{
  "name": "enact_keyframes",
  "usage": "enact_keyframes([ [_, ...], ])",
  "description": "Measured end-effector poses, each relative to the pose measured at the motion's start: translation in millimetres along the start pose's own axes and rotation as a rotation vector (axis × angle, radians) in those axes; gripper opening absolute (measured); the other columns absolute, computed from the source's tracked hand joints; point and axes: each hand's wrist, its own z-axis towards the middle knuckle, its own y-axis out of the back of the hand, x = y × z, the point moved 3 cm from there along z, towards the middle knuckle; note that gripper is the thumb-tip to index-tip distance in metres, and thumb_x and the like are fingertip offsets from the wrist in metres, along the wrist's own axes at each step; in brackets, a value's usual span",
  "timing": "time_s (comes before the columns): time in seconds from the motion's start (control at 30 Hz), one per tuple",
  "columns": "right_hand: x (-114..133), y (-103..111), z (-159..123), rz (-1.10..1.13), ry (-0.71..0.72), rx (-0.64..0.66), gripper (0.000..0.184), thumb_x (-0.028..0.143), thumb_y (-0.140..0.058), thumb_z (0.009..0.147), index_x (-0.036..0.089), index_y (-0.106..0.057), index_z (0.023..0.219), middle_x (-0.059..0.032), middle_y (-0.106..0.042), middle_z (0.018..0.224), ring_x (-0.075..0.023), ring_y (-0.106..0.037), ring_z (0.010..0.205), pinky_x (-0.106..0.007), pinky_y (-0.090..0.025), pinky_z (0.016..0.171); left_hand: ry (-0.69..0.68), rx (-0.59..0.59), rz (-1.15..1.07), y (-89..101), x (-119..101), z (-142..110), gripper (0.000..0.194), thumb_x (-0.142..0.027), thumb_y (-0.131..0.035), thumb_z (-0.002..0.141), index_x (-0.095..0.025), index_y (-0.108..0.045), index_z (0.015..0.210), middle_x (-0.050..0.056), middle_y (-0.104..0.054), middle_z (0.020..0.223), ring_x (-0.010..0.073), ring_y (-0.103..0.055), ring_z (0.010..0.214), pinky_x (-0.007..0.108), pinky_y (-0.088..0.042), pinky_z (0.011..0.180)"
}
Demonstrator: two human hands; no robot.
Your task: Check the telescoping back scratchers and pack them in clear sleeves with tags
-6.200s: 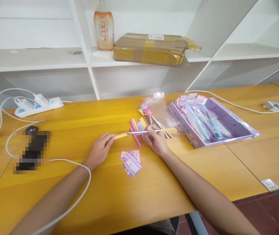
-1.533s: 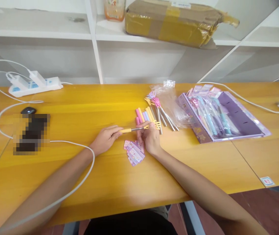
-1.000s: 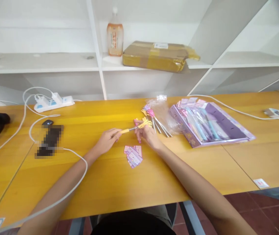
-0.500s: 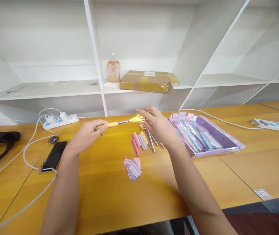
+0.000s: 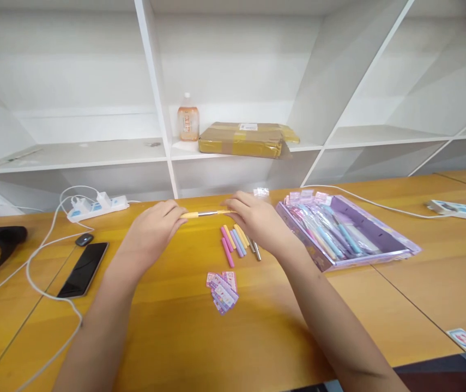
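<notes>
Since the last frame the right hand (image 5: pixel 255 218) has closed on the far end of the yellow stick (image 5: pixel 207 213) — its fingers were loose beside it before. The left hand (image 5: pixel 153 231) stays clamped on the handle, so the stick lies level between both hands, left of the purple tray (image 5: pixel 365 220). Also left of the tray, nearer the person, are coloured tubes (image 5: pixel 228 253) and fanned cards (image 5: pixel 223 294); well beyond those, farther left, lies a phone (image 5: pixel 84 269).
</notes>
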Motion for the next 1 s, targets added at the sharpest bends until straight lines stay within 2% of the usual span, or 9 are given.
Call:
enact_keyframes([
  [0.13, 2, 4, 1, -0.052, 0.013, -0.043, 0.021, 0.027, -0.051, 0.113, 0.022, -0.068, 0.100, -0.0071, -0.070, 0.098, -0.0228, -0.063, 0.089, -0.033, -0.043, 0.076, -0.042, -0.034, 0.063, -3.5, -7, 3, 0.023, -0.031, -0.052, 0.111, -0.021, -0.072, 0.115, 0.008, -0.073, 0.104, 0.0245, -0.065, 0.094, 0.037, -0.049, 0.082],
  [0.27, 2, 8, 1, -0.085, 0.016, -0.077, 0.022, 0.027, -0.055, 0.112, 0.022, -0.068, 0.095, -0.0077, -0.071, 0.098, -0.0234, -0.062, 0.091, -0.034, -0.040, 0.078, -0.032, -0.104, 0.157, -3.7, -10, 5, 0.027, -0.034, -0.051, 0.112, -0.023, -0.075, 0.106, 0.006, -0.074, 0.093, 0.0236, -0.060, 0.085, 0.038, -0.047, 0.078],
  [0.43, -16, 10, -1, -0.134, -0.010, -0.126, 0.020, 0.025, -0.056, 0.110, 0.023, -0.070, 0.096, -0.0064, -0.070, 0.093, -0.0237, -0.061, 0.090, -0.036, -0.038, 0.080, 0.005, -0.148, 0.208, -1.4, 5, 4, 0.029, -0.036, -0.052, 0.111, -0.026, -0.077, 0.102, 0.006, -0.073, 0.087, 0.0237, -0.058, 0.083, 0.038, -0.045, 0.076],
  [0.6, -72, 19, -13, -0.145, -0.073, -0.248, 0.019, 0.025, -0.058, 0.107, 0.023, -0.073, 0.095, -0.0058, -0.070, 0.093, -0.0240, -0.062, 0.090, -0.037, -0.041, 0.083, 0.071, -0.219, 0.257, 2.0, 51, -6, 0.026, -0.038, -0.056, 0.109, -0.029, -0.080, 0.106, 0.008, -0.074, 0.090, 0.0272, -0.061, 0.090, 0.040, -0.044, 0.078],
  [0.8, -153, 41, -51, -0.194, -0.233, -0.376, 0.021, 0.033, -0.061, 0.105, 0.023, -0.076, 0.093, -0.0081, -0.071, 0.090, -0.0268, -0.064, 0.090, -0.039, -0.044, 0.083, 0.131, -0.318, 0.313, 13.8, 116, -32, 0.025, -0.040, -0.058, 0.107, -0.033, -0.082, 0.107, 0.007, -0.076, 0.090, 0.0273, -0.063, 0.090, 0.040, -0.046, 0.080],
  [0.9, -182, 52, -74, -0.202, -0.317, -0.411, 0.021, 0.034, -0.061, 0.104, 0.024, -0.076, 0.095, -0.0094, -0.071, 0.093, -0.0281, -0.065, 0.093, -0.041, -0.046, 0.087, 0.164, -0.342, 0.284, 24.7, 136, -46, 0.024, -0.045, -0.060, 0.106, -0.035, -0.081, 0.107, 0.002, -0.077, 0.091, 0.0236, -0.065, 0.090, 0.036, -0.051, 0.081],
  [1.0, -205, 61, -95, -0.215, -0.388, -0.477, 0.021, 0.036, -0.060, 0.104, 0.024, -0.076, 0.097, -0.0113, -0.071, 0.097, -0.0296, -0.065, 0.095, -0.044, -0.047, 0.091, 0.223, -0.412, 0.279, 36.9, 148, -59, 0.025, -0.048, -0.059, 0.107, -0.037, -0.081, 0.104, -0.002, -0.079, 0.094, 0.0206, -0.067, 0.090, 0.034, -0.053, 0.083],
])
